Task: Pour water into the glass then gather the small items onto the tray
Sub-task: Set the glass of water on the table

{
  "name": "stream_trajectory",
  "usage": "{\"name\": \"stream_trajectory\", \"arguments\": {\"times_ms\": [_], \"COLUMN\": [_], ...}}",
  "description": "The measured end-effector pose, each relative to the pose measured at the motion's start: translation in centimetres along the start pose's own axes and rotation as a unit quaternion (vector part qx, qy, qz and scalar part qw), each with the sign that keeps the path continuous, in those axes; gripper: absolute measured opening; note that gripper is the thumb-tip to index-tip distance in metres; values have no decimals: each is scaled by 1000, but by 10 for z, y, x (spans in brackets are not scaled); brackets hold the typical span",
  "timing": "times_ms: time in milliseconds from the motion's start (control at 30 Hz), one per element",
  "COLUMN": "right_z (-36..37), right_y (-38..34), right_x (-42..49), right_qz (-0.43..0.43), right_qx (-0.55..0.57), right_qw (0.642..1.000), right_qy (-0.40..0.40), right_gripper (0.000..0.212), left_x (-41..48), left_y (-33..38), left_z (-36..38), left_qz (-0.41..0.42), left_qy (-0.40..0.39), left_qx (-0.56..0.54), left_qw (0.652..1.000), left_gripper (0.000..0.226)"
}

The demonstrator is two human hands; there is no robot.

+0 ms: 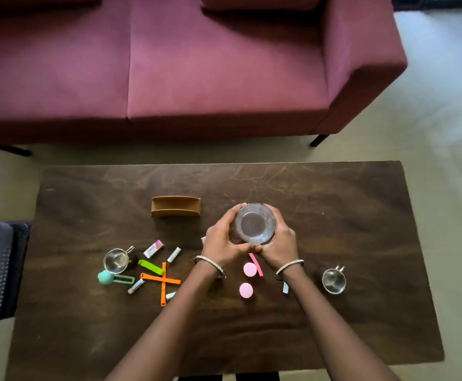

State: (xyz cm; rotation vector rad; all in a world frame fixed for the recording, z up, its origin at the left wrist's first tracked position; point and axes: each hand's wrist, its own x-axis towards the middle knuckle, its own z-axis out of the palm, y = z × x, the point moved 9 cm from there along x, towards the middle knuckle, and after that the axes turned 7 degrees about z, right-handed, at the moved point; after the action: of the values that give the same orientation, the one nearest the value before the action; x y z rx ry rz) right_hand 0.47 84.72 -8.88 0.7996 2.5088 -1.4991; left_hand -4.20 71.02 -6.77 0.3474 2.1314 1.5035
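Clear glass (pixel 255 224) is being held upright near the middle of the counter (pixel 334 202), the left hand (pixel 224 243) and right hand (pixel 279 243) both curling their fingers around its sides; whether water is sitting in it I cannot tell. Around them, orange clips (pixel 161 280), pink discs (pixel 250 269) and small packets (pixel 153 248) are lying scattered, none on the brown tray (pixel 175 207), so the gathering is looking not yet begun.
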Motion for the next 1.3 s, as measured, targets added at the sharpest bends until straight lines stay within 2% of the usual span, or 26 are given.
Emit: {"name": "stream_trajectory", "arguments": {"times_ms": [200,367,933,1133,1300], "right_z": [32,47,62,63,62], "right_y": [56,83,106,112,113], "right_x": [70,93,103,105,99], "right_qz": [-13,-16,3,40,126], "right_qx": [-21,-1,-15,-60,-92], "right_qw": [999,998,999,996,986], "right_qy": [-46,-60,-40,-45,-55], "right_gripper": [77,82,75,81,98], "left_x": [47,66,72,71,43], "left_y": [-71,-108,-142,-148,-153], "left_z": [21,33,41,42,34], "left_qz": [-48,-60,-90,-121,-186], "left_qy": [49,64,64,48,57], "left_qx": [-23,-33,-57,-37,16], "left_qw": [997,996,992,991,981], "left_gripper": [88,89,93,97,91]}}
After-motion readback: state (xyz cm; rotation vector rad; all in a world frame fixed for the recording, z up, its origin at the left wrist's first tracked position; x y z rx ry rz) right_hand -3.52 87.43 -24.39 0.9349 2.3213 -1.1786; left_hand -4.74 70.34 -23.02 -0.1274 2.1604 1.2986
